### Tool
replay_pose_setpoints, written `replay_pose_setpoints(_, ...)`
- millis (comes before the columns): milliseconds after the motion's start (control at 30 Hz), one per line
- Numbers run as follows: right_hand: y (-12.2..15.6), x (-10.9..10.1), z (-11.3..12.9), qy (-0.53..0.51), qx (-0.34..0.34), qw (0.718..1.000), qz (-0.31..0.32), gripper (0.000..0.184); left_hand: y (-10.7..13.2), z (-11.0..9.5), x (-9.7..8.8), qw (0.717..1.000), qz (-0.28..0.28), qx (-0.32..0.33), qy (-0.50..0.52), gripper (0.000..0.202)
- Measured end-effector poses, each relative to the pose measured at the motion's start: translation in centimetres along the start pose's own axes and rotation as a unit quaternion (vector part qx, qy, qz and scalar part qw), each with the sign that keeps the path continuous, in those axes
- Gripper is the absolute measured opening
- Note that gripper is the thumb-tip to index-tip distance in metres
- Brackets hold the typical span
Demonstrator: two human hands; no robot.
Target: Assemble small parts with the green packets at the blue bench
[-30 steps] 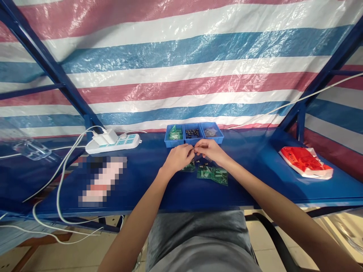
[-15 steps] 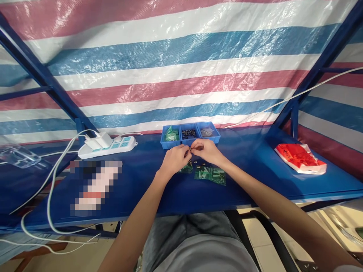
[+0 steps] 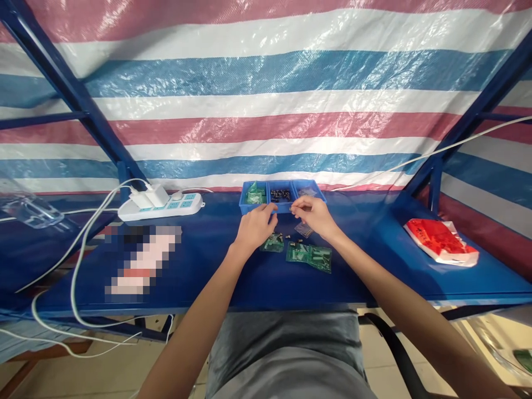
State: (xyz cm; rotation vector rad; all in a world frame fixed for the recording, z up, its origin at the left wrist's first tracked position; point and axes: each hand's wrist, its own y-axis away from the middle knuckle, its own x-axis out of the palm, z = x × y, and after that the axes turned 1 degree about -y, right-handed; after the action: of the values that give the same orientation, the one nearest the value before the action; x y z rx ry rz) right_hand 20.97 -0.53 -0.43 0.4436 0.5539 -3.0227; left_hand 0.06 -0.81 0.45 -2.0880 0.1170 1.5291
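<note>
Lying near hands (image 3: pixel 254 228), green boards (image 3: pixel 308 254)

The worktop (image 3: pixel 199 255) has a smooth, semi-gloss finish. At 12 o'clock, the striped sheeting (image 3: pixel 266 72) is glossy, creased plastic. The blue bins (image 3: pixel 250 209) and, at 9 o'clock, the power strip (image 3: pixel 172 210) are smooth plastic.

wht pwr strip (image 3: pixel 175 209) w/ plugs (image 3: pixel 157 195), red/wht pkg (image 3: pixel 439 241), striped tarp (image 3: pixel 266 102) bhnd
</note>
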Motion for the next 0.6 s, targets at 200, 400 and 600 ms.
replay_pose_setpoints(200,-1.8,0.7,0.3,-0.133,0.035,0.986,-0.098,0.029,0.1,0.1,0.2,1.0,0.006,0.01,-0.012,0.023)
replay_pose_setpoints(400,-5.0,0.4,2.1,-0.162,0.075,0.982,-0.065,0.033,0.0,0.4,0.4,1.0,0.013,0.0,-0.015,0.023)
replay_pose_setpoints(600,-0.8,0.6,0.6,0.003,0.021,0.998,0.06,0.019,0.0,2.0,0.1,0.999,0.026,0.037,-0.025,0.029)
